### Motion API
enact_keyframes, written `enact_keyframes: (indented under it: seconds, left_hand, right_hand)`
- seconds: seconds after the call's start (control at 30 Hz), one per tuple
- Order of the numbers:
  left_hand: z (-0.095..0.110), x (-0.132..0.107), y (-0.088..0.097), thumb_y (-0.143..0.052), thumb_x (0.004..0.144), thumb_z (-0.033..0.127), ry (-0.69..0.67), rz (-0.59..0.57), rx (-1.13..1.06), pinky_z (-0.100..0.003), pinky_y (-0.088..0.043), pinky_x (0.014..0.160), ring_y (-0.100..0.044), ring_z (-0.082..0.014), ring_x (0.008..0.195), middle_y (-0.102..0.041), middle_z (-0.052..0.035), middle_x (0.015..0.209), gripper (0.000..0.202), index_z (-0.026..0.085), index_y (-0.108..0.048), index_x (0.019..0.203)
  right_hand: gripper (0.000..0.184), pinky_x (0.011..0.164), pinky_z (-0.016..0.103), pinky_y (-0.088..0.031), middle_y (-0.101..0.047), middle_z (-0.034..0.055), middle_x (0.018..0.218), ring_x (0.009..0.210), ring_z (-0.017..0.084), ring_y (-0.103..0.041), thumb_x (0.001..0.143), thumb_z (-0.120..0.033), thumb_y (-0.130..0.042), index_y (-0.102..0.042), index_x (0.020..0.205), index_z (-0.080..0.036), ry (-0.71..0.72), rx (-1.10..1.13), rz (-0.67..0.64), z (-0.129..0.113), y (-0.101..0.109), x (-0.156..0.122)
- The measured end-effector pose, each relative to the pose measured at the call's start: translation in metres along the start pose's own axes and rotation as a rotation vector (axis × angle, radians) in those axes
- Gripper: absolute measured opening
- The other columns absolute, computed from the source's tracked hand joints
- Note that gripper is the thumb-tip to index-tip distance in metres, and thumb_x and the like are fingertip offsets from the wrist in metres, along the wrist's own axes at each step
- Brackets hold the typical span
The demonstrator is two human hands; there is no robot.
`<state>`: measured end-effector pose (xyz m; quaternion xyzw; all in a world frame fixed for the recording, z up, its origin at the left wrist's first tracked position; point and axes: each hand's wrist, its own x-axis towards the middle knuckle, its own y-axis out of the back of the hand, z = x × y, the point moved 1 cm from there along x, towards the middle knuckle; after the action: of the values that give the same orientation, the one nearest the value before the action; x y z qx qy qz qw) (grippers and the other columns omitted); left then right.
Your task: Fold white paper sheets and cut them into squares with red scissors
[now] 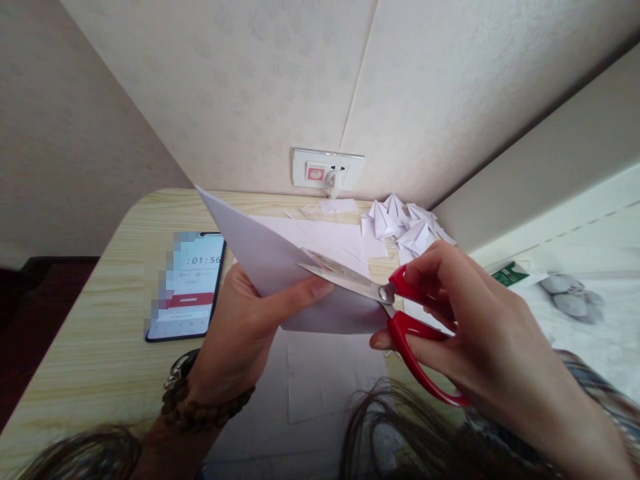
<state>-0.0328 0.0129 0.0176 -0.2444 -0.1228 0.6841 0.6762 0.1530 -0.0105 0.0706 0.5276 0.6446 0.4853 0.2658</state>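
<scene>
My left hand (250,320) grips a folded sheet of white paper (250,247), its thumb pressed on the near face and the fingers hidden behind. The sheet is tilted up above the table. In my right hand (465,313) is a pair of scissors (357,283) with red handles, fingers and thumb through the loops. The blades point left and lie along the upper edge of the paper, close to my left thumb. Whether the paper is between the blades right now is hard to see. More white sheets (330,373) lie below my hands.
A phone (193,287) showing a timer lies at left on the wooden table (90,307). Folded paper pieces (400,220) are piled at the back right, with paper scraps (337,206) by the wall. A plug sits in the wall socket (327,170). Strands of hair hang in the foreground.
</scene>
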Motion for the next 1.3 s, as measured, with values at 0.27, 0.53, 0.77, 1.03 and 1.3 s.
enact_keyframes:
  seconds: [0.27, 0.53, 0.77, 1.03, 1.3]
  left_hand:
    - [-0.0002, 0.0002, 0.0004, -0.082, 0.058, 0.018, -0.037, 0.003, 0.030, -0.020, -0.054, 0.059, -0.066, -0.0126, 0.062, -0.074, 0.0022, 0.068, 0.015, 0.022, -0.076, 0.071]
    - [0.0004, 0.0006, 0.0007, -0.078, 0.059, 0.015, -0.092, -0.056, 0.080, -0.015, -0.048, 0.050, -0.061, -0.0091, 0.055, -0.070, 0.0059, 0.058, 0.014, 0.022, -0.077, 0.072]
    - [-0.0008, -0.0004, 0.0028, -0.077, 0.055, 0.013, -0.075, -0.023, 0.048, -0.016, -0.052, 0.053, -0.064, -0.0106, 0.056, -0.072, 0.0052, 0.060, 0.022, 0.024, -0.078, 0.074]
    - [-0.0005, -0.0002, 0.0033, -0.080, 0.056, 0.014, -0.074, -0.020, 0.013, -0.022, -0.057, 0.065, -0.071, -0.0168, 0.074, -0.077, 0.0023, 0.075, 0.022, 0.023, -0.077, 0.075]
    - [-0.0004, -0.0013, 0.0029, -0.081, 0.055, 0.016, -0.055, -0.018, 0.008, -0.031, -0.058, 0.075, -0.071, -0.0214, 0.080, -0.078, -0.0023, 0.083, 0.022, 0.021, -0.077, 0.077]
  right_hand:
    - [0.040, 0.045, 0.028, -0.043, -0.057, 0.0014, 0.073, 0.055, 0.016, -0.053, 0.072, -0.052, -0.068, -0.043, 0.084, -0.024, -0.025, 0.052, 0.065, -0.0004, 0.0057, 0.0002]
    - [0.033, 0.049, 0.031, -0.046, -0.058, 0.0051, 0.082, 0.064, 0.020, -0.056, 0.076, -0.044, -0.065, -0.045, 0.089, -0.022, -0.006, 0.024, -0.018, -0.0072, 0.0006, 0.0011]
    - [0.032, 0.050, 0.031, -0.046, -0.057, 0.0050, 0.081, 0.064, 0.019, -0.056, 0.076, -0.044, -0.066, -0.046, 0.088, -0.021, 0.003, 0.041, -0.039, -0.0066, 0.0004, 0.0020]
    - [0.035, 0.050, 0.028, -0.046, -0.056, 0.0023, 0.078, 0.063, 0.017, -0.056, 0.076, -0.048, -0.065, -0.045, 0.086, -0.021, 0.022, 0.020, -0.048, -0.0056, 0.0025, 0.0028]
    - [0.036, 0.050, 0.027, -0.047, -0.058, 0.0019, 0.079, 0.063, 0.016, -0.057, 0.075, -0.049, -0.066, -0.047, 0.086, -0.021, 0.031, 0.019, -0.033, -0.0041, 0.0029, 0.0036]
